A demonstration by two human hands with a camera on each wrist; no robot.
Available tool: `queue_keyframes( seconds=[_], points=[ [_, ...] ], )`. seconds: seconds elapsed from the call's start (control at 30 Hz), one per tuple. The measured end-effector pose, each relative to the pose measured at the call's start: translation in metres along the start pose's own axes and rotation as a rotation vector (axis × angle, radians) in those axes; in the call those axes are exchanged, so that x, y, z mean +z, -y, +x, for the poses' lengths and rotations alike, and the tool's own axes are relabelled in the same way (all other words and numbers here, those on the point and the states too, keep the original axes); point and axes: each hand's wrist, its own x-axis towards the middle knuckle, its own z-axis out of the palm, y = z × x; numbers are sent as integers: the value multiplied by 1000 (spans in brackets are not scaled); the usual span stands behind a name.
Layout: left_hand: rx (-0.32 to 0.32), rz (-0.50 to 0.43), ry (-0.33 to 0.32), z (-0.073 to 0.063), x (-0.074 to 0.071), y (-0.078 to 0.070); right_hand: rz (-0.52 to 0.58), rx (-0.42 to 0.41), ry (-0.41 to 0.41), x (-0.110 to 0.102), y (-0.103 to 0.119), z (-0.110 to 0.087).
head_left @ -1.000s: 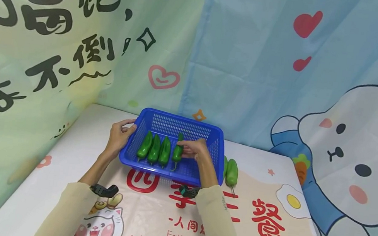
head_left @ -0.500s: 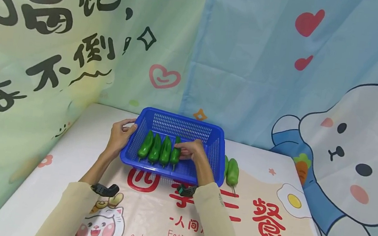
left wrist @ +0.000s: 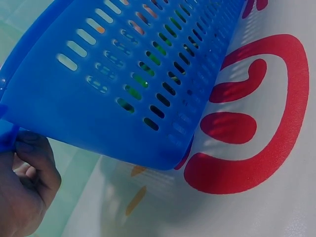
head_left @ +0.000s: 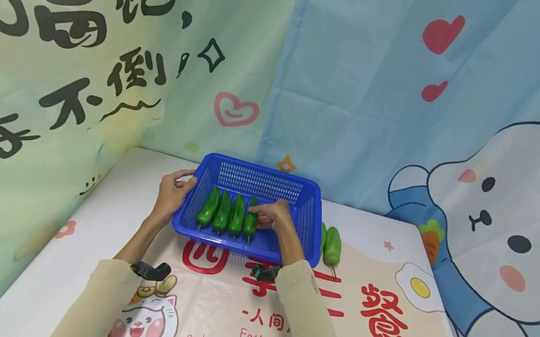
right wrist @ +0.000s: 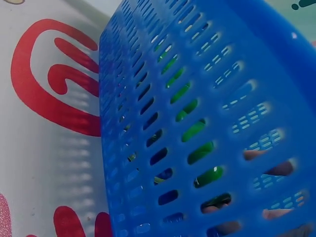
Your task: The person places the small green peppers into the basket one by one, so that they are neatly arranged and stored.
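Note:
A blue plastic basket (head_left: 268, 244) with slotted walls is on the table, its near side tilted toward me. Inside, three green peppers (head_left: 222, 213) lie side by side, with another green pepper (head_left: 249, 225) at the right end of their row. My right hand (head_left: 275, 213) reaches over the near rim and holds that end pepper, thumb and fingers about its upper part. In the right wrist view the basket wall (right wrist: 163, 123) covers most of the hand, and bits of fingers show through the slots. My left hand (head_left: 172, 193) grips the basket's left rim, its fingers (left wrist: 42, 160) curled under the edge.
Just right of the basket, a lighter green pepper (head_left: 333, 246) lies on the table, a second one beside it partly hidden by the basket. A printed cloth (head_left: 213, 317) covers the table. Fabric backdrops (head_left: 346, 116) rise behind it and on the left.
My right hand has shifted slightly left and lowered the end pepper beside the others. Its stem has straightened into line with the row. The left hand stays on the rim.

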Motion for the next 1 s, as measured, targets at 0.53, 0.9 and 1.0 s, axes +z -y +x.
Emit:
queue_keyframes(
  seconds=[0.53, 0.9, 1.0],
  points=[
    [-14, -20, 16, 2, -1, 2, -114, -1, -56, 8, 0, 2],
    [-7, -11, 15, 2, -1, 2, -122, 9, -44, 7, 2, 1],
    [-8, -17, 16, 2, -1, 1, -125, 15, -36, 7, 1, 2]
  ],
)
